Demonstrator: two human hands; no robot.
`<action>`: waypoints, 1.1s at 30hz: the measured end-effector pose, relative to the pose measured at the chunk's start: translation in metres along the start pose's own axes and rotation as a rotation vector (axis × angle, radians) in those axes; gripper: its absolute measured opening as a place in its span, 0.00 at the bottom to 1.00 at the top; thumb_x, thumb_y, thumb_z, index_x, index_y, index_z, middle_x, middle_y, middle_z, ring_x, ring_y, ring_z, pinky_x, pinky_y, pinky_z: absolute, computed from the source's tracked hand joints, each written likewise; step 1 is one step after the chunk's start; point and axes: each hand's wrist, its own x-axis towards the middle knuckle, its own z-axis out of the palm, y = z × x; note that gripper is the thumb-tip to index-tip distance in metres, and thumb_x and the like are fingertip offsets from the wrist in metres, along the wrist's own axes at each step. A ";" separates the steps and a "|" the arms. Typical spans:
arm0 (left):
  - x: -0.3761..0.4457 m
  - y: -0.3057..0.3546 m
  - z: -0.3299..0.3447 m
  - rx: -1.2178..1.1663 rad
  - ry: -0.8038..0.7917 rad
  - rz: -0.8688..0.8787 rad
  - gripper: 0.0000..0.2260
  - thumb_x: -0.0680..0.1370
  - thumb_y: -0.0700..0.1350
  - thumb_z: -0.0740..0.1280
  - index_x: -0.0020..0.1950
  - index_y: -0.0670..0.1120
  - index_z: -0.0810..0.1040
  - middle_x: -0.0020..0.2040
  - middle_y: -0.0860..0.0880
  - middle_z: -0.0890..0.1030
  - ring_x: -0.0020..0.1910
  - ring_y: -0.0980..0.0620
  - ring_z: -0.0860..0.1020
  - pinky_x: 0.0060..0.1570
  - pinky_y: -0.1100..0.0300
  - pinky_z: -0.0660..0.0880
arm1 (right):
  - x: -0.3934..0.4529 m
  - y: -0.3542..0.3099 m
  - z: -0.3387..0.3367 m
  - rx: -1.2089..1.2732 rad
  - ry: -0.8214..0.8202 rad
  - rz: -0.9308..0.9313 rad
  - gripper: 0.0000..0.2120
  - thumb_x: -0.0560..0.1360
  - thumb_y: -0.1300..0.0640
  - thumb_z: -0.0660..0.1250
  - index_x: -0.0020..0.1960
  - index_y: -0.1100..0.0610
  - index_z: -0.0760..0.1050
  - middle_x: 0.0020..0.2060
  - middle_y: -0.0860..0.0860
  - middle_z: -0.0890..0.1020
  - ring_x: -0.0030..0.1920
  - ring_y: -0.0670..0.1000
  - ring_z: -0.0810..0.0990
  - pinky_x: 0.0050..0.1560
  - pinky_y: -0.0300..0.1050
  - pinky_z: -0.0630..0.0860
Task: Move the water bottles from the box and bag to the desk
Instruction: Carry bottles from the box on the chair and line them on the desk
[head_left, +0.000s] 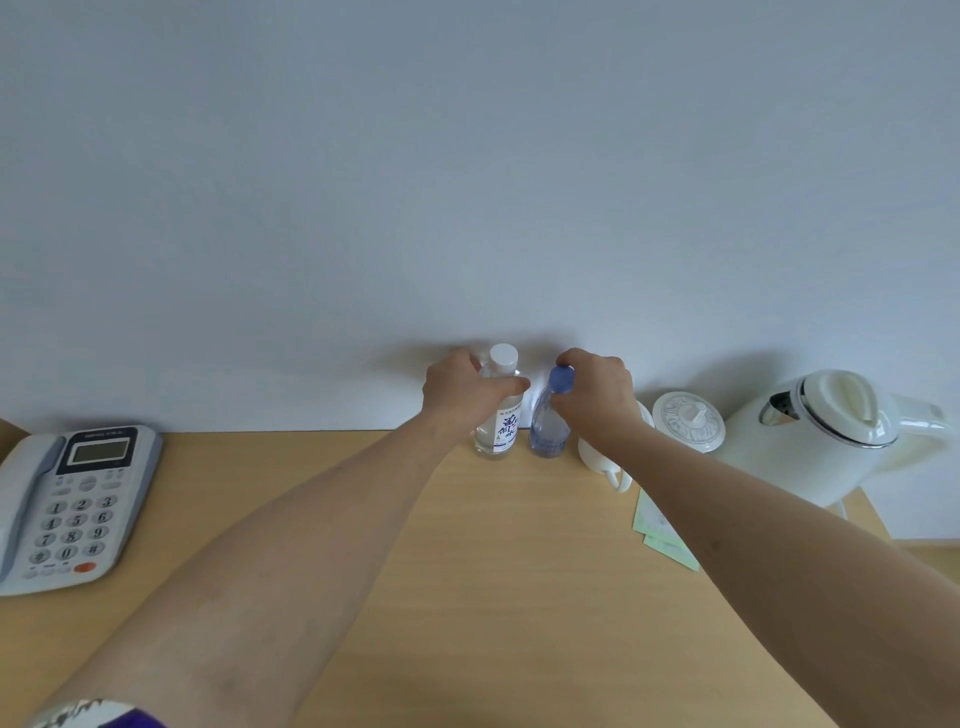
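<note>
Two water bottles stand upright side by side at the back of the wooden desk, against the wall. The clear bottle with a white cap is on the left, and my left hand is wrapped around its upper body. The bluish bottle with a blue cap stands just to its right. My right hand grips that one around the neck, just below the cap. The box and the bag are out of view.
A grey desk phone lies at the left edge. To the right of the bottles stand a white cup, a lidded white jar and a white electric kettle. Green paper slips lie under my right forearm.
</note>
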 end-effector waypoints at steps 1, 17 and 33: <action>0.000 0.000 -0.001 0.001 -0.003 -0.005 0.23 0.63 0.59 0.80 0.42 0.49 0.71 0.41 0.55 0.74 0.39 0.55 0.75 0.34 0.60 0.68 | 0.000 -0.001 0.001 0.008 -0.002 -0.002 0.12 0.69 0.65 0.64 0.51 0.60 0.78 0.38 0.58 0.81 0.42 0.61 0.77 0.39 0.49 0.73; 0.002 0.006 -0.001 0.047 -0.043 0.035 0.20 0.63 0.53 0.80 0.45 0.44 0.77 0.44 0.51 0.78 0.43 0.51 0.77 0.43 0.57 0.75 | 0.001 0.003 0.000 0.119 0.004 0.020 0.11 0.67 0.64 0.67 0.49 0.59 0.80 0.38 0.56 0.82 0.42 0.59 0.77 0.40 0.47 0.73; 0.002 -0.003 -0.024 0.018 0.043 -0.010 0.20 0.61 0.49 0.81 0.43 0.47 0.75 0.42 0.54 0.77 0.43 0.52 0.78 0.46 0.55 0.78 | 0.001 -0.005 0.005 0.084 0.015 0.037 0.10 0.68 0.63 0.67 0.50 0.58 0.78 0.33 0.51 0.74 0.39 0.58 0.76 0.35 0.45 0.69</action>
